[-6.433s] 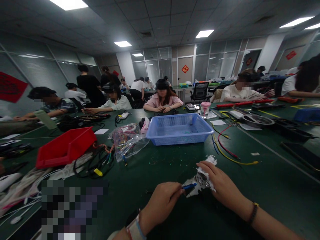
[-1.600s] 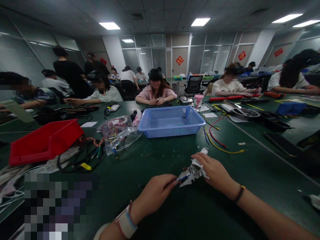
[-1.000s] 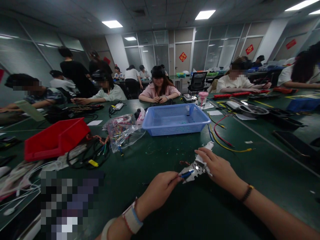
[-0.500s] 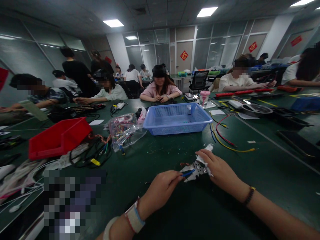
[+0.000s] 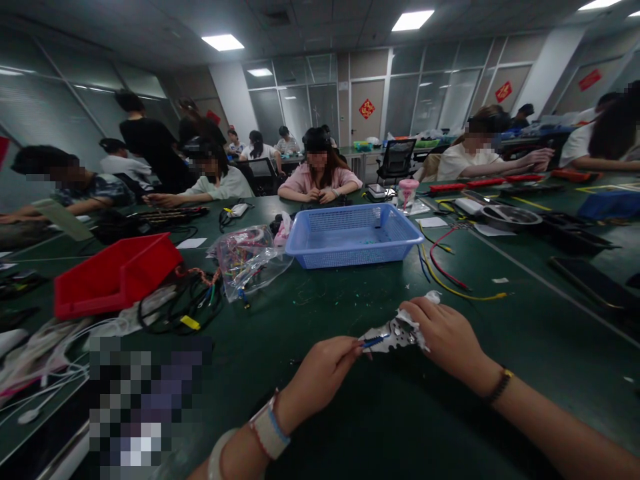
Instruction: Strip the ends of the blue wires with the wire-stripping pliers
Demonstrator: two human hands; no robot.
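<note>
My left hand (image 5: 320, 375) pinches the end of a short blue wire (image 5: 374, 341) low at the middle of the green table (image 5: 320, 320). The wire's tip lies in the jaws of a metal wire stripper (image 5: 390, 332). My right hand (image 5: 445, 337) is closed round the stripper's handles, which are wrapped in white paper. Both hands hover just above the table top, a hand's width apart.
A blue mesh basket (image 5: 354, 235) stands beyond my hands. A clear bag of coloured wires (image 5: 247, 260), black cables (image 5: 180, 310) and a red bin (image 5: 115, 275) lie to the left. Yellow and red wires (image 5: 450, 277) lie to the right. Several people sit round the table.
My hands have kept their grip on the wire and the stripper. They have risen slightly and the stripper now lies flatter, pointing left. The view has shifted a little.
</note>
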